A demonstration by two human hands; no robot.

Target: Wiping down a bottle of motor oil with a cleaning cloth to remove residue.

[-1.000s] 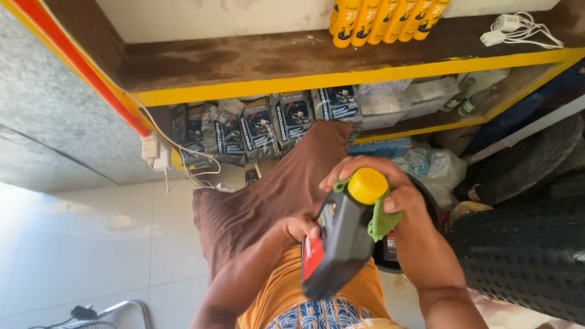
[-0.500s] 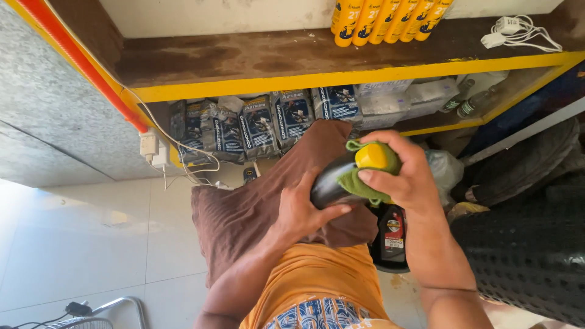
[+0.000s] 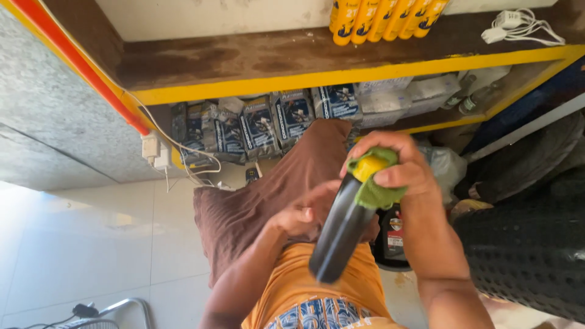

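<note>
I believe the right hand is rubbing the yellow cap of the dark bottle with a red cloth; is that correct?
Not quite: the cloth is green, not red. The head view shows the right hand pressing it around the yellow cap of the dark bottle.

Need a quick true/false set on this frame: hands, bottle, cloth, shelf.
1. The right hand presses a green cloth against the top of the dark bottle. True.
2. The bottle's cap is red. False: it is yellow.
3. The left hand is at the bottle's side, near its middle. True.
4. The yellow cans lie on the floor. False: they stand on the wooden shelf.
5. The left hand holds the cloth. False: the cloth is under the right hand.
</note>
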